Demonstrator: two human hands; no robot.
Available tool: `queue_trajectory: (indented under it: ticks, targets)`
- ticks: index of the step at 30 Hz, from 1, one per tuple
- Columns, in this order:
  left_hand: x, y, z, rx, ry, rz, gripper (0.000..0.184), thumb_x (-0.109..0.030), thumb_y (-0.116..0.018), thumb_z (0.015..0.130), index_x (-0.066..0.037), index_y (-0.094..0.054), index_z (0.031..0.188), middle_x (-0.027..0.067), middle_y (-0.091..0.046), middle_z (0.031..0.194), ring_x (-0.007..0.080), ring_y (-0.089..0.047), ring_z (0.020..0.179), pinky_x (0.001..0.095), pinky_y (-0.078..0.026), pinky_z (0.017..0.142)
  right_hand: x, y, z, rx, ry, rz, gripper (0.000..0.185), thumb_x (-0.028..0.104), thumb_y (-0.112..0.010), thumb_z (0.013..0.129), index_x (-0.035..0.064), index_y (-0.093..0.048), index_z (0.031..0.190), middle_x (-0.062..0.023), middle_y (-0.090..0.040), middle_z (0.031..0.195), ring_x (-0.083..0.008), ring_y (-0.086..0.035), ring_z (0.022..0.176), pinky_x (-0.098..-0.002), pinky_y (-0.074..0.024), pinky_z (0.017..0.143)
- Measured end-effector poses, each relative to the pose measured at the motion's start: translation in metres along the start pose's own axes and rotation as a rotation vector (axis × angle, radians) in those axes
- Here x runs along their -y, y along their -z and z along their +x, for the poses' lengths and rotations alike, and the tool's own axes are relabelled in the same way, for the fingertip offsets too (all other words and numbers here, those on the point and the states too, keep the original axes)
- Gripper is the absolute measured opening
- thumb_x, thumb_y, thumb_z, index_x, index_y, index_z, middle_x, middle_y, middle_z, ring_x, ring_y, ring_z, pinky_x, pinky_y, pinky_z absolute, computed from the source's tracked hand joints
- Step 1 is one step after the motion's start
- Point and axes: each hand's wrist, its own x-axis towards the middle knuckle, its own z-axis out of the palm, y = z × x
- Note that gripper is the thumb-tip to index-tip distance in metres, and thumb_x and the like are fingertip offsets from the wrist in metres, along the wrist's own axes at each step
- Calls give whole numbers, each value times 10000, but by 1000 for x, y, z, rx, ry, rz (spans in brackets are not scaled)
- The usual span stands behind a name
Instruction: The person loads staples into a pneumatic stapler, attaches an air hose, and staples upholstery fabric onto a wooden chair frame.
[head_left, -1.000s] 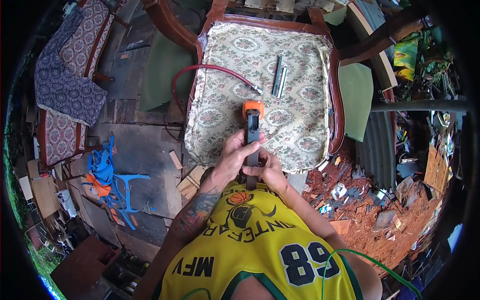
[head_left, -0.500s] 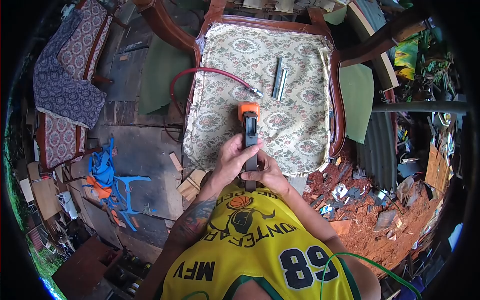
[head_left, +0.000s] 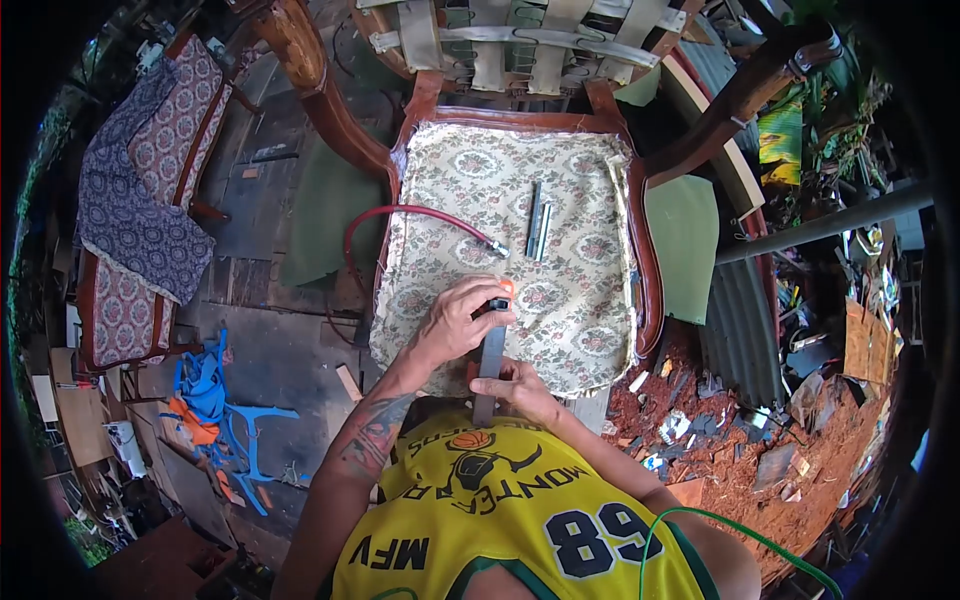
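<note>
A staple gun [head_left: 490, 358] with an orange end and a long dark body is held upright over the front of the chair seat. My left hand [head_left: 462, 318] is closed around its upper end and covers most of the orange part. Lower down, near my shirt, my right hand [head_left: 522, 392] grips the body, thumb across it. The seat [head_left: 460, 230] is covered in worn floral fabric. Strips of staples [head_left: 539, 225] lie on the fabric. Beside them rests a red air hose [head_left: 430, 212], its metal fitting apart from the staple gun.
The wooden chair frame [head_left: 648, 260] surrounds the seat, with webbing [head_left: 490, 50] on its back. A patterned upholstered piece [head_left: 130, 270] stands at left, near a blue object [head_left: 205, 385] on the boards. Debris and reddish soil [head_left: 720, 470] lie to the right.
My left hand has moved up from the middle of the staple gun onto its orange end. The view has tilted up, showing more of the chair back.
</note>
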Motion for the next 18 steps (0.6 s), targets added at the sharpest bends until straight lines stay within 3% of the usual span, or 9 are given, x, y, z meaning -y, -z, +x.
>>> queue_trajectory:
  ticks: [5, 8, 10, 12, 13, 15, 16, 17, 18]
  targets:
    - [1, -7, 2, -127, -122, 81, 230, -159, -772, 864, -32, -702, 1042, 130, -720, 1051, 324, -682, 992, 407, -551, 857, 2, -2, -6, -29, -4, 180, 250, 149, -762, 917, -19, -695, 1089, -35, -700, 916, -109, -644, 794, -284, -528, 700]
    - [-3, -15, -4, -153, 21, 10, 192, -141, -761, 869, -31, -711, 1019, 126, -731, 1007, 324, -692, 928, 405, -555, 807, 1, -4, -5, -23, 73, 73, 209, 143, -747, 929, -18, -698, 1053, -36, -696, 883, -100, -641, 777, -275, -526, 679]
    - [-6, -19, -4, -177, 65, -43, 149, -122, -749, 876, -26, -718, 986, 121, -737, 972, 324, -696, 881, 409, -552, 777, 12, -8, -13, -33, 18, 135, 260, 245, -778, 916, -3, -701, 924, -16, -669, 815, -80, -589, 722, -266, -483, 646]
    - [-9, -22, -4, -206, 89, -84, 141, -119, -751, 874, -22, -722, 973, 132, -735, 992, 325, -697, 903, 411, -550, 789, 5, -2, -11, -74, 61, 11, 295, 281, -737, 955, -13, -707, 949, -13, -677, 791, -79, -591, 673, -262, -480, 609]
    - [-12, -22, -2, -259, 89, -83, 147, -118, -757, 870, -24, -724, 978, 134, -734, 994, 325, -698, 914, 411, -550, 797, -10, 12, -4, -261, 322, -188, 332, 314, -709, 975, -18, -707, 970, -24, -682, 819, -79, -601, 707, -263, -484, 631]
    - [-21, -20, 0, -305, 107, -84, 160, -96, -764, 875, -8, -737, 1006, 138, -737, 1016, 278, -712, 968, 369, -560, 849, -10, 20, -6, -599, 377, -215, 416, 387, -644, 1012, -25, -705, 1032, -52, -689, 907, -91, -619, 819, -270, -489, 703]
    - [-25, -21, 3, -312, 118, -84, 160, -96, -764, 875, -8, -737, 1006, 138, -737, 1016, 278, -712, 968, 369, -560, 849, 2, 20, -8, -746, 170, -42, 463, 426, -607, 1028, -25, -703, 1074, -68, -690, 967, -101, -626, 896, -277, -490, 754]
    - [-28, -24, 9, -340, 71, -79, 163, -94, -765, 874, -5, -737, 1008, 138, -737, 1015, 278, -711, 968, 365, -560, 848, -3, 32, 7, -765, 357, 88, 518, 468, -560, 1041, -16, -661, 1198, -76, -679, 1049, -107, -622, 967, -273, -480, 790]
    - [-29, -27, 14, -365, 24, -76, 167, -92, -766, 873, -2, -737, 1011, 138, -736, 1015, 278, -710, 968, 360, -560, 848, -5, 44, 14, -758, 281, 141, 561, 491, -546, 1041, -5, -608, 1297, -57, -684, 1031, -112, -640, 899, -264, -497, 761]
